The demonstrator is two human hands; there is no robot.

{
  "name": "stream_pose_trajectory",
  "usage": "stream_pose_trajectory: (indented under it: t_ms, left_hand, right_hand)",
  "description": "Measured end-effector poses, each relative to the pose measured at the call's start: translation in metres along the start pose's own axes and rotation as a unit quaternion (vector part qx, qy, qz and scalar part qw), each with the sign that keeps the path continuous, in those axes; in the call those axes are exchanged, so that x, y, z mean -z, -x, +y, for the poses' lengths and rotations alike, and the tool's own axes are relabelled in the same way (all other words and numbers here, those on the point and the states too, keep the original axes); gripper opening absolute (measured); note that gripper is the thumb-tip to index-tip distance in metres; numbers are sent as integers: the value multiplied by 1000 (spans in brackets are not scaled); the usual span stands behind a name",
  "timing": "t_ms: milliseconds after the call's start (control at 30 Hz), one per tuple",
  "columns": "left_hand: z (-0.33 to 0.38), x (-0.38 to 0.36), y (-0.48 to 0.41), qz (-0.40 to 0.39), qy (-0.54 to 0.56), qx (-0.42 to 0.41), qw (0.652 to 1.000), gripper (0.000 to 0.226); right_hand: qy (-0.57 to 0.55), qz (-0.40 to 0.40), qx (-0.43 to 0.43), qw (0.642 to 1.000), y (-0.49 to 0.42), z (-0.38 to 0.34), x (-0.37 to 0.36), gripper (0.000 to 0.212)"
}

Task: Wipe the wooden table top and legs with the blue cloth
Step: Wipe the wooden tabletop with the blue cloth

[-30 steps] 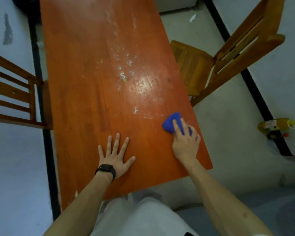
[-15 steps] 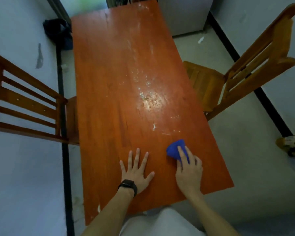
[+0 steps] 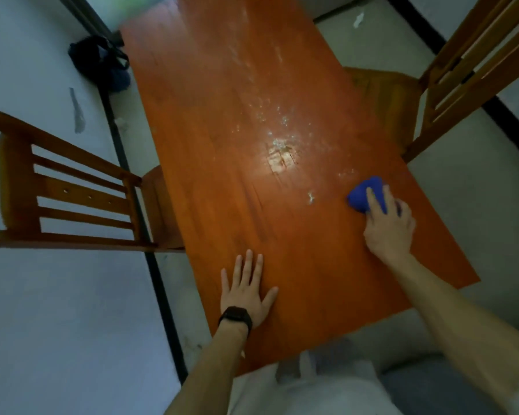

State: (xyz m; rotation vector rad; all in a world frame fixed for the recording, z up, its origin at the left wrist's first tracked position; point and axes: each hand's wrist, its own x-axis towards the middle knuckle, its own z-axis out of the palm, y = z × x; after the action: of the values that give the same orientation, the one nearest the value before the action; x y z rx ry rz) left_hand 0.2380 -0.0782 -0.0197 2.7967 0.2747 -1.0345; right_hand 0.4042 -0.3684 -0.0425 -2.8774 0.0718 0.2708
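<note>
A long orange-brown wooden table [image 3: 222, 115] runs away from me, with white dusty smears and a bright glare patch around its middle. My right hand [image 3: 388, 226] presses a bunched blue cloth [image 3: 361, 196] onto the top near the right edge, fingers curled over it. My left hand [image 3: 246, 290], with a black watch on its wrist, lies flat on the near part of the top, fingers spread. The table legs are hidden beneath the top.
A wooden slatted chair [image 3: 66, 193] stands at the table's left side and another chair [image 3: 426, 82] at its right. A dark bag [image 3: 102, 64] lies on the floor by the far left corner. My light-trousered lap is against the near edge.
My right hand has slid the blue cloth away from me and to the right, toward the smears. The left hand stays flat on the top. The camera view has tilted and shifted.
</note>
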Motion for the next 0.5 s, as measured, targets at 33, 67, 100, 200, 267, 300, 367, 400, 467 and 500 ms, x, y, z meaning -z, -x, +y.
stream_pose_trajectory:
  t_ms: [33, 67, 100, 200, 267, 300, 367, 400, 467, 500]
  left_hand:
    - [-1, -3, 0, 2, 4, -3, 1000, 81]
    - [-2, -5, -1, 6, 9, -6, 1000, 81]
    - [-4, -6, -1, 12, 13, -10, 1000, 81]
    - [-11, -8, 1, 51, 45, -25, 997, 77]
    - [-20, -5, 1, 82, 83, -23, 993, 74]
    - [-26, -3, 0, 93, 96, -14, 991, 72]
    - [-43, 0, -3, 113, 113, 10, 987, 71]
    - [-54, 0, -6, 122, 118, 16, 985, 71]
    - [-74, 0, -12, 127, 128, 24, 983, 72]
    - [-84, -1, -15, 127, 132, 30, 983, 72]
  right_hand:
    - [-28, -3, -89, 996, -10, 10, 13, 57]
    - [-47, -9, -149, 988, -16, 15, 24, 55]
    - [-56, -8, -182, 982, -16, 13, 31, 54]
    - [-79, 75, -112, 988, 7, -26, 28, 54]
    - [-72, 91, 10, 993, 40, -65, 10, 53]
    - [-65, 77, 69, 993, 56, -84, -2, 54]
    - [-52, 16, 165, 985, 86, -122, -24, 59]
    - [-47, -16, 199, 979, 99, -141, -34, 62]
    - [-37, -72, 253, 964, 116, -177, -49, 67]
    - [-26, -93, 276, 956, 121, -191, -54, 69]
